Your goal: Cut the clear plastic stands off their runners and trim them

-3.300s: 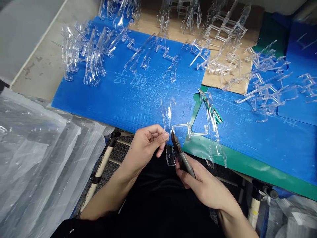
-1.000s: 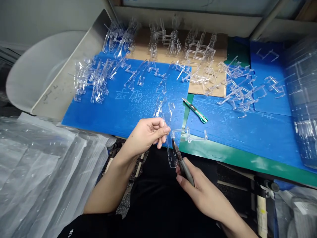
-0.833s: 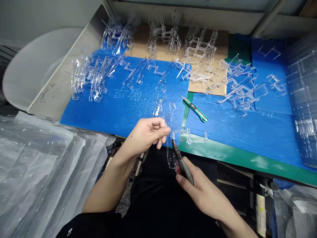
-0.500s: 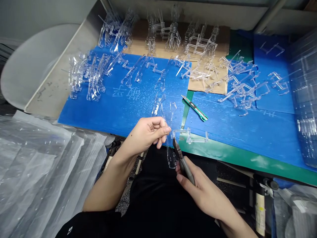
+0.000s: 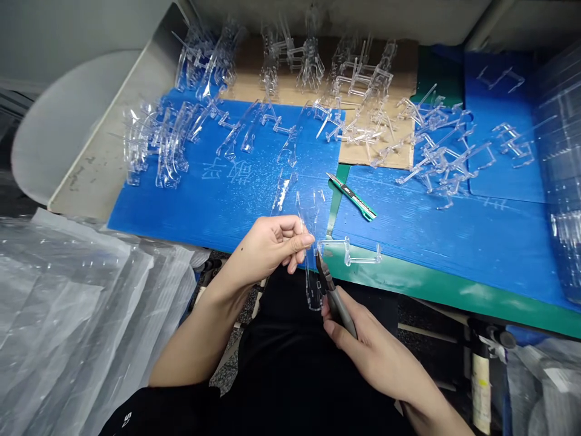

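Note:
My left hand (image 5: 272, 247) pinches a moulded transparent acrylic piece (image 5: 310, 266) between thumb and fingers, just over the near edge of the blue board. A small transparent bracket (image 5: 347, 251) juts to the right from it. My right hand (image 5: 370, 345) grips grey-handled side cutters (image 5: 339, 304), whose dark jaws (image 5: 321, 269) sit against the lower part of the piece. Part of the piece is hidden behind my left fingers.
Several transparent acrylic parts lie in heaps on a blue corrugated board (image 5: 218, 206) and cardboard (image 5: 376, 148). A green utility knife (image 5: 351, 203) lies near a green mat (image 5: 408, 281). Plastic-wrapped sheets (image 5: 77, 315) fill the lower left, with a pale basin (image 5: 63, 127) beyond.
My hands and the cutters hold nearly the same pose. The view has shifted slightly, so the board and parts sit a little lower and further left. The knife is now uncovered, unlike the oldest frame.

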Demonstrator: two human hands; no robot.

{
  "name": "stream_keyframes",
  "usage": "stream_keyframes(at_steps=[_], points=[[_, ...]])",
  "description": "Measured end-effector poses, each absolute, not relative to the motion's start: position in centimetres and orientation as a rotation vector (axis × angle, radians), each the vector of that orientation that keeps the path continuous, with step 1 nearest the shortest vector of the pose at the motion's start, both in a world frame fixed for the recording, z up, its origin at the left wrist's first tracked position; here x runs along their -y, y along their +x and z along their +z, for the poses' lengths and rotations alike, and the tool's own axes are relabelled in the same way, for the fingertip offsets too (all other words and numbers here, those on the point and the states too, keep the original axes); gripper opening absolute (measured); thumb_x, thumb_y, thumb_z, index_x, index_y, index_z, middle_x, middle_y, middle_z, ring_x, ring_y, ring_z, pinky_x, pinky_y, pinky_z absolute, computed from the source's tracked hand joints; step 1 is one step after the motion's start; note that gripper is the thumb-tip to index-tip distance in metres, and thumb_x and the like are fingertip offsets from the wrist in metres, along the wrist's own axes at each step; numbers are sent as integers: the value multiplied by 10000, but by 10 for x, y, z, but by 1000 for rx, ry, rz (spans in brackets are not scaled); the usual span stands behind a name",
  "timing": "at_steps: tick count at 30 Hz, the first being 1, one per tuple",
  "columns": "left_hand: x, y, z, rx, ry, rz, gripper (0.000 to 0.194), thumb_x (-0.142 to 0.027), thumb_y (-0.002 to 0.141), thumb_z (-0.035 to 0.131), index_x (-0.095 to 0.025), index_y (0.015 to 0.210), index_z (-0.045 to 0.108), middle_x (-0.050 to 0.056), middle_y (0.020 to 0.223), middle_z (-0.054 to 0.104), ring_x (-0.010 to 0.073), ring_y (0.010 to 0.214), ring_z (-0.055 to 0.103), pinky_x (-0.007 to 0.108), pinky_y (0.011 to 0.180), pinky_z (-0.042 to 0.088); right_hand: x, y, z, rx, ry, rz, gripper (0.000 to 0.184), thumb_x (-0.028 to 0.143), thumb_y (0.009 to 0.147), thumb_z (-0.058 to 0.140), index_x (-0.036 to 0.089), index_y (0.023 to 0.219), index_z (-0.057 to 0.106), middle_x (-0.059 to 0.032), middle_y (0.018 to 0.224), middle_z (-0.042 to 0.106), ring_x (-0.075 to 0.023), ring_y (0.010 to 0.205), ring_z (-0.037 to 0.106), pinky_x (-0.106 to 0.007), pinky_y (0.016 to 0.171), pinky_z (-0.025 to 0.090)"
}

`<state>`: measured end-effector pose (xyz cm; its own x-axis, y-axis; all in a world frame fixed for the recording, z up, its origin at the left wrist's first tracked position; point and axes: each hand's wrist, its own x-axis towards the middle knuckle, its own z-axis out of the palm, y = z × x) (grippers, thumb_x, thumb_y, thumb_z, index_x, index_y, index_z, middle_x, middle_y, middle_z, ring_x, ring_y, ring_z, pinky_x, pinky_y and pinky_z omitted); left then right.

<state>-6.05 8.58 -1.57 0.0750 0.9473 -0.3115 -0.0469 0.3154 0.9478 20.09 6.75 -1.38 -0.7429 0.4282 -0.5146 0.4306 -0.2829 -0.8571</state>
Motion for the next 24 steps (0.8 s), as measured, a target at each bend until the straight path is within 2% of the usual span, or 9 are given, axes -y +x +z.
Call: stream_keyframes(at_steps=[4,11,16,20,24], points=[[-89,-52,-12,-1249,968,961,332,-340,941,893,-153,785,667,-14,652,697,68,459,601,165,474,445,-70,208,-18,-1855,1049,-2359,65,275,1123,510,254,1070,541,4,1006,582,-189,893,528,-356,827,465],[-95,-36,-6,-1307,997,951,349,-349,969,861,-155,773,647,-9,660,699,68,468,606,166,471,451,-72,223,-31,-1735,992,-2529,85,283,1138,483,257,1086,545,26,904,512,-154,756,502,-318,726,498],[-103,-24,-4,-1339,1026,919,370,-387,971,855,-159,773,640,-10,643,692,67,462,592,174,475,448,-73,231,-35,-1696,1031,-2606,191,387,1166,463,249,1048,524,34,838,489,-145,702,466,-298,674,489],[-149,-5,5,-1322,1118,899,438,-462,917,896,-163,729,636,2,601,667,75,433,553,199,453,426,-102,235,-31,-1606,1109,-2770,275,503,1115,527,246,1020,505,50,772,453,-129,628,418,-262,579,419],[-244,25,15,-1337,1322,788,500,-461,917,890,-163,641,598,26,545,606,93,441,517,234,467,378,-162,244,-29,-1651,1389,-2773,369,588,936,607,262,921,437,77,722,344,-104,550,274,-242,491,291]])
